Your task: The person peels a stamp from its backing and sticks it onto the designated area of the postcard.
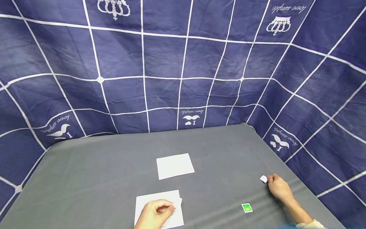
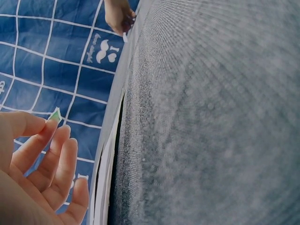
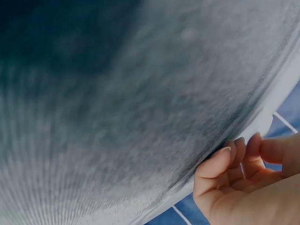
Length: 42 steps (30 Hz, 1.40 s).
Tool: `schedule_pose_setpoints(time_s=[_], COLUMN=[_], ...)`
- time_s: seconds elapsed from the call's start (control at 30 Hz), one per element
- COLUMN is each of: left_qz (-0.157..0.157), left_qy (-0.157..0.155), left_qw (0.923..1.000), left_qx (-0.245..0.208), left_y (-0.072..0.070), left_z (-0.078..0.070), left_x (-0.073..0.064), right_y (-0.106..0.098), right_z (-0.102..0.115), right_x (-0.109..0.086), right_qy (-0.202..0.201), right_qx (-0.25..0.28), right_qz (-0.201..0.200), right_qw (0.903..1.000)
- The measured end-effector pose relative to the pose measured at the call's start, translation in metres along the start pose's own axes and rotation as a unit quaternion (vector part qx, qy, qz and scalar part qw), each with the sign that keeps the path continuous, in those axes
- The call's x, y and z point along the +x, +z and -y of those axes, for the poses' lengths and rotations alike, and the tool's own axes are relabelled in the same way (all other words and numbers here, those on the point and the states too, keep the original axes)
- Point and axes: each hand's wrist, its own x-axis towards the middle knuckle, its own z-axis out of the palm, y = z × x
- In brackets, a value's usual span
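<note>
My left hand [image 1: 155, 213] is over the near white paper sheet [image 1: 143, 203], its thumb and index finger pinching a small green-and-white sticker [image 2: 56, 115] at the tips. The other left fingers are loosely bent in the left wrist view. Far to the right, my right hand [image 1: 279, 188] holds a small white paper piece [image 1: 263, 179] between thumb and fingertips, close over the grey cloth. Its remaining fingers curl inward in the right wrist view. A square green sticker with a white border [image 1: 247, 208] lies between the hands, nearer the right one.
Beyond the near sheet lies another white sheet [image 1: 175, 166] on the grey cloth surface [image 1: 108, 171]. A white corner sticks out at the near sheet's right edge. Blue curtains [image 1: 163, 63] with white grid lines stand along the back and sides.
</note>
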Motion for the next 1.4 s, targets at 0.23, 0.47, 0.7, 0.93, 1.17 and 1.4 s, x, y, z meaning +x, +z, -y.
schedule_pose_setpoints(time_s=[0.23, 0.47, 0.7, 0.93, 1.17, 1.4], left_qz=[-0.002, -0.001, -0.002, 0.020, 0.065, 0.156], left_qy=[0.019, 0.024, 0.020, 0.010, 0.012, 0.016], left_qw=[0.9998, 0.9997, 0.9998, 0.9996, 0.9960, 0.9654], left_qx=[0.004, -0.001, -0.004, -0.018, -0.059, -0.209], left_y=[-0.001, 0.000, -0.001, 0.001, 0.003, 0.000], left_z=[0.003, 0.005, 0.004, -0.002, -0.001, -0.002], left_x=[0.000, 0.000, -0.001, 0.001, 0.003, 0.001], right_y=[0.002, 0.002, 0.003, 0.002, 0.016, 0.033], right_z=[-0.002, -0.002, -0.001, 0.002, 0.039, 0.106], right_x=[0.001, -0.001, 0.000, -0.004, -0.008, -0.033], right_qy=[0.010, 0.008, -0.001, -0.016, -0.227, -0.449], right_qx=[-0.020, -0.019, -0.020, -0.007, 0.019, 0.089], right_qz=[-0.006, -0.011, -0.014, -0.097, -0.213, -0.153], right_qw=[0.9997, 0.9997, 0.9997, 0.9951, 0.9500, 0.8758])
